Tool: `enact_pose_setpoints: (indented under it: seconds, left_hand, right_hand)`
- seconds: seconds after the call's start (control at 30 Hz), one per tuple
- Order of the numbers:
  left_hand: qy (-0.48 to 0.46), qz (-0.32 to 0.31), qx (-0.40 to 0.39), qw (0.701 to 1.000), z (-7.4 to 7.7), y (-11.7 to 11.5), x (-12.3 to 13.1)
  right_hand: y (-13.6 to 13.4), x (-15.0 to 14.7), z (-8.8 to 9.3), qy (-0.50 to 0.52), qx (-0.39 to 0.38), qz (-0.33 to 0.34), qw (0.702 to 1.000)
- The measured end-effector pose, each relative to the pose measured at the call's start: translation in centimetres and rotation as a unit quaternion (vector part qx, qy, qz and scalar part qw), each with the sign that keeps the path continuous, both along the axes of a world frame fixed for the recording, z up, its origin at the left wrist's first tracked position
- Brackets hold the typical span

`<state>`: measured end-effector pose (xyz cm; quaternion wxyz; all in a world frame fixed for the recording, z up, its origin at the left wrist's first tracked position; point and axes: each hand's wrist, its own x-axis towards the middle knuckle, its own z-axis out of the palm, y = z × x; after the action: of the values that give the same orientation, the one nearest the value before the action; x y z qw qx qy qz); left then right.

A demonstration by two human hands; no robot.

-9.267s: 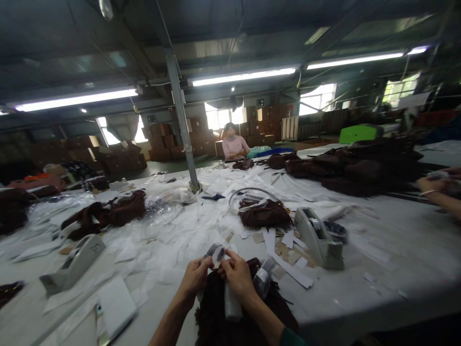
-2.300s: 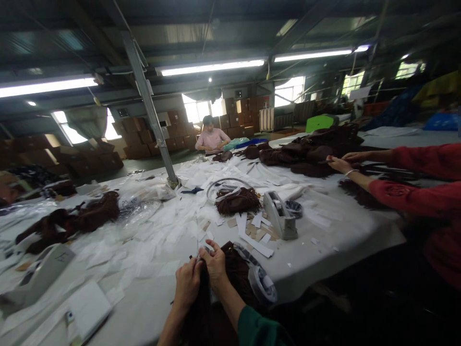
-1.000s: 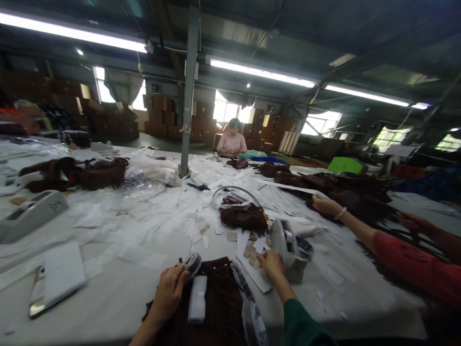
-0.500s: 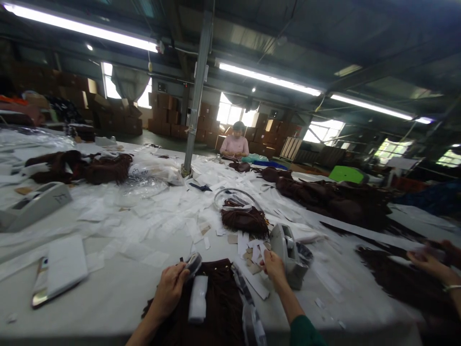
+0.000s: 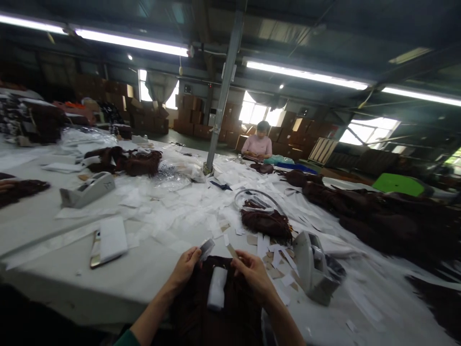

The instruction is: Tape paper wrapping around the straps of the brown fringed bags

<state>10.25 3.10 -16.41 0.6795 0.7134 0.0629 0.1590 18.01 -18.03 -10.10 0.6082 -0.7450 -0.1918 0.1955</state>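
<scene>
A dark brown piece with fringe, likely a bag (image 5: 236, 315), lies at the table's near edge in front of me. On top of it rests a white wrapped bundle (image 5: 217, 288). My left hand (image 5: 184, 270), at its upper left corner, pinches a greyish, plastic-looking wrapped piece (image 5: 207, 249); its exact kind is unclear. Close by on the right, my right hand (image 5: 253, 275) grips a narrow white-and-tan paper strip (image 5: 229, 246) between thumb and fingers. The two held pieces are apart. To the right stands a grey tape dispenser (image 5: 312, 269).
Paper strips (image 5: 277, 257) are scattered beside the dispenser. Ahead sits a brown fringed bag (image 5: 265, 223) with a looped strap. A phone (image 5: 95, 250) lies under a white packet (image 5: 113, 238). A second dispenser (image 5: 88, 190), a post (image 5: 225, 89) and a seated person (image 5: 257, 145) are farther off.
My right hand has come from beside the tape dispenser to the brown piece, bringing a paper strip near my left hand. The view has turned left; a neighbour's hands at right are out of view.
</scene>
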Motion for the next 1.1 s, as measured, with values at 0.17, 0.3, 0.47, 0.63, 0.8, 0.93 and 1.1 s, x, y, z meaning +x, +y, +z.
enact_pose_setpoints:
  seconds: [0.17, 0.3, 0.47, 0.63, 0.8, 0.93, 1.1]
  left_hand:
    - [-0.012, 0.007, -0.016, 1.0, 0.2, 0.1, -0.1]
    - [-0.019, 0.009, -0.009, 1.0, 0.2, 0.0, -0.3]
    - [-0.018, 0.01, 0.018, 1.0, 0.6, -0.5, -0.8]
    - [-0.015, 0.001, 0.05, 0.999, 1.3, -0.8, -1.4]
    - [-0.017, -0.014, 0.078, 0.997, 1.6, -0.9, -1.5]
    - [-0.021, -0.029, 0.095, 0.995, 1.7, -0.8, -1.4]
    - [-0.014, -0.039, 0.094, 0.995, 1.6, -0.5, -1.5]
  right_hand:
    - [3.4, -1.7, -0.6, -0.035, -0.03, -0.003, 0.999]
    - [4.8, -1.8, -1.6, -0.015, -0.049, -0.023, 0.998]
    - [6.5, -1.6, -2.0, 0.017, -0.032, -0.001, 0.999]
    - [6.4, -1.6, -1.7, 0.076, 0.028, 0.019, 0.997]
    - [5.5, -1.9, -1.7, 0.12, 0.056, 0.043, 0.99]
    - [5.8, -1.8, -2.3, 0.125, 0.064, 0.034, 0.99]
    - [6.3, -1.8, -2.0, 0.107, 0.083, 0.038, 0.99]
